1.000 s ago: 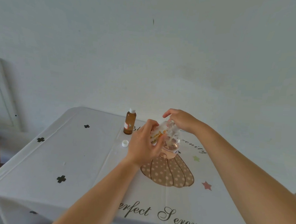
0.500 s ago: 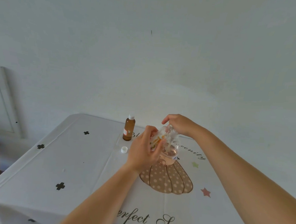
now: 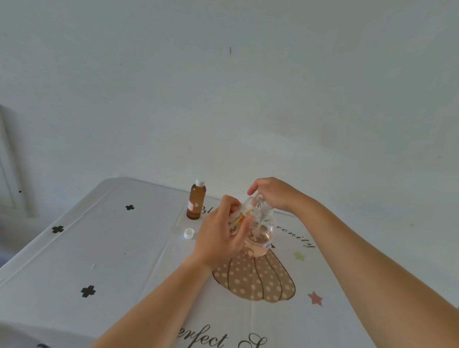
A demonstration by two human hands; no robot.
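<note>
Desk (image 3: 108, 260) fills the lower frame. At ctr, L hand (image 3: 219, 238) is curled round a clear bottle (image 3: 259, 230), tilted, w/ pinkish liquid at its base. R hand (image 3: 274, 193) grips the bottle's top from above. Cap (image 3: 189, 233) lies just left on the desk. Brown bottle (image 3: 196, 202) stands upright behind it.

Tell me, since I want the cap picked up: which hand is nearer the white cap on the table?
Left. The left hand grips the clear bottle just right of the cap; the right hand holds that bottle's top, farther right and farther back.
</note>
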